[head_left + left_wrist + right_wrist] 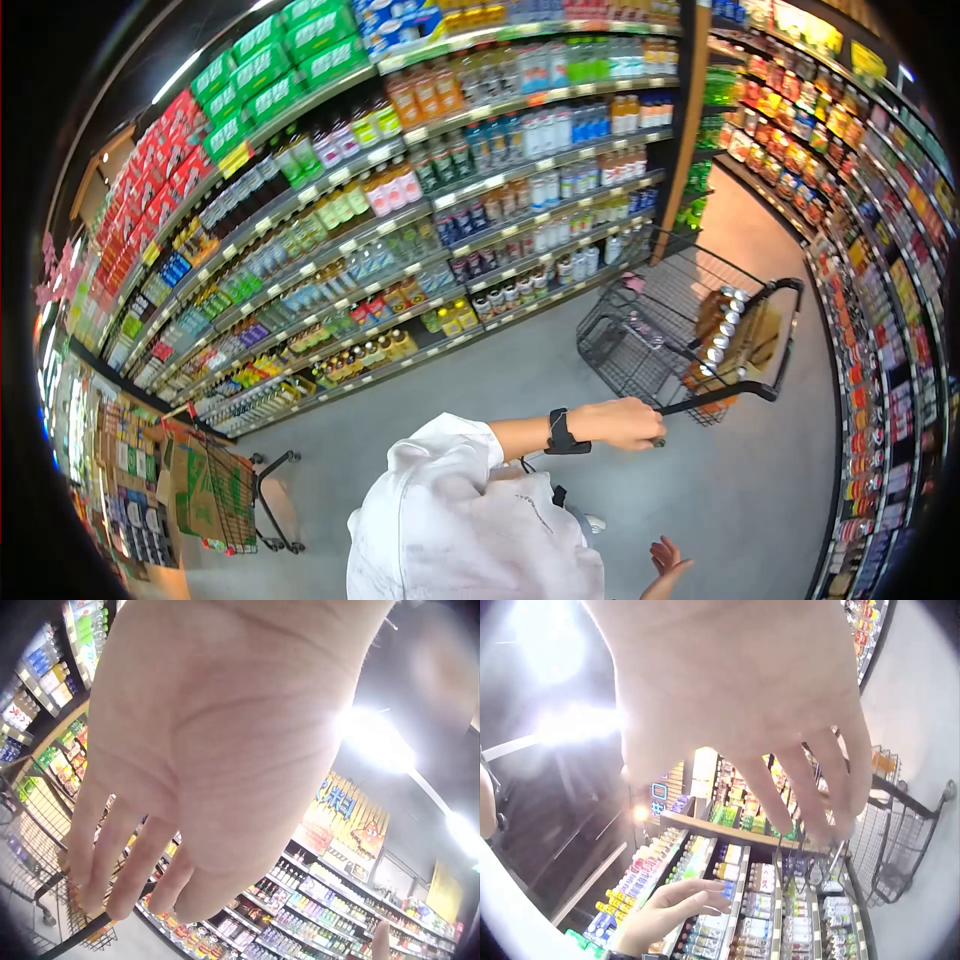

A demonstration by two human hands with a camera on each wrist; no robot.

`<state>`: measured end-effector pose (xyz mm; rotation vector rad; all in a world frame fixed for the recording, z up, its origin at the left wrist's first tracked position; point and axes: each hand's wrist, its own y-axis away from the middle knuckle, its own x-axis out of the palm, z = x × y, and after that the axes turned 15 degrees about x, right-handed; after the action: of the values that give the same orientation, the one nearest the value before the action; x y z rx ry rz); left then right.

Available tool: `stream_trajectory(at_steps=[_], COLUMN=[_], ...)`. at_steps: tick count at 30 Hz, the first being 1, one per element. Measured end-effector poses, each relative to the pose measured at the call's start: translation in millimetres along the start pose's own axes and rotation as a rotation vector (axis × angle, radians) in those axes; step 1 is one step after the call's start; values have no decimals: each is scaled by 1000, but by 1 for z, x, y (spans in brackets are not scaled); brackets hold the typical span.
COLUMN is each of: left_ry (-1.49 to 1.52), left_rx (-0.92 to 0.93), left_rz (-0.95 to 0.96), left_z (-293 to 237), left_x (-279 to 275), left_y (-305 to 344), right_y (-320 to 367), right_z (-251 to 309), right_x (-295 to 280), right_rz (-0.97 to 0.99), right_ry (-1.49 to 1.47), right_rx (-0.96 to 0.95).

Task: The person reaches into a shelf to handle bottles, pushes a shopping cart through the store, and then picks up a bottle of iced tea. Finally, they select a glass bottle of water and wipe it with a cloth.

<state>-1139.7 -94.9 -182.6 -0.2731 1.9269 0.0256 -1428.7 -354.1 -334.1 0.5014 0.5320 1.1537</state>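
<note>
A: What is seen nearest?

B: A loose white fabric shirt (470,540) is worn by the person, and a black strap (567,432) is fastened just behind the left hand (622,424).

A: What is held?

B: Nothing is seen gripped by either hand. The right hand (668,567) is held low, its fingers spread wide. The left hand's fingers are kept loose near a black bar (705,397); whether the bar is touched cannot be told.

A: And the cart?

B: The black wire-mesh shopping cart (625,320), of which the bar is part, is placed just beyond the left hand on the smooth grey floor (480,375). Silver-topped containers (722,330) are carried in it.

A: Farther off?

B: A second wire cart (268,500), loaded with a green-and-brown carton (192,490), is seen well apart. Tiered shelves (541,213) are filled with coloured bottles, and green packs (265,70) are stacked on top.
</note>
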Motion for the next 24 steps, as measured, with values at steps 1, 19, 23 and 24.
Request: stream_trajectory(at_steps=[1, 19, 23, 24], left_ry=[-36, -4, 183, 272], left_rx=[-1, -377, -447, -531], left_rz=[-3, -331, -246, -148], left_z=[-2, 181, 247, 250], left_x=[-2, 50, 115, 117], left_y=[-26, -369, -433, -439], right_y=[-6, -143, -260, -285], right_z=[1, 266, 296, 314], right_x=[-26, -222, -260, -265], right_rz=[-43, 58, 44, 94], right_ry=[2, 503, 711, 738], right_rx=[3, -350, -472, -467])
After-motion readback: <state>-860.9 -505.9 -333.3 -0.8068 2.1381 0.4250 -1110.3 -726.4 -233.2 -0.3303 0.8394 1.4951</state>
